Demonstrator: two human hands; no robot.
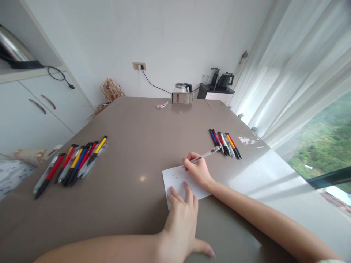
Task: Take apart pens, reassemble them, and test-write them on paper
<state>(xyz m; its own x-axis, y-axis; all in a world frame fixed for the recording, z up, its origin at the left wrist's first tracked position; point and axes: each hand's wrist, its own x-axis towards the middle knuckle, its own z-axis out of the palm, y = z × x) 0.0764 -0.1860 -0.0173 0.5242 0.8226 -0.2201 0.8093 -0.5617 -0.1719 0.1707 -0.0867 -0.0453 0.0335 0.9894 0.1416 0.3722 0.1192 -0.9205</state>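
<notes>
A small white sheet of paper point(171, 179) lies on the table in front of me, with a few faint marks on it. My right hand point(197, 168) is closed around a clear-barrelled pen point(210, 152). The pen slants up to the right, and its tip is hidden behind my fingers at the paper's upper part. My left hand point(182, 212) rests with fingers spread on the lower part of the sheet, the thumb stretched out to the right over the table.
Several pens in mixed colours point(78, 162) lie in a row at the left; another row of pens point(225, 143) lies at the right. On the brown table point(131, 135), a phone point(182, 98) leans against a glass pot point(180, 87) at the far edge. A curtained window is on the right.
</notes>
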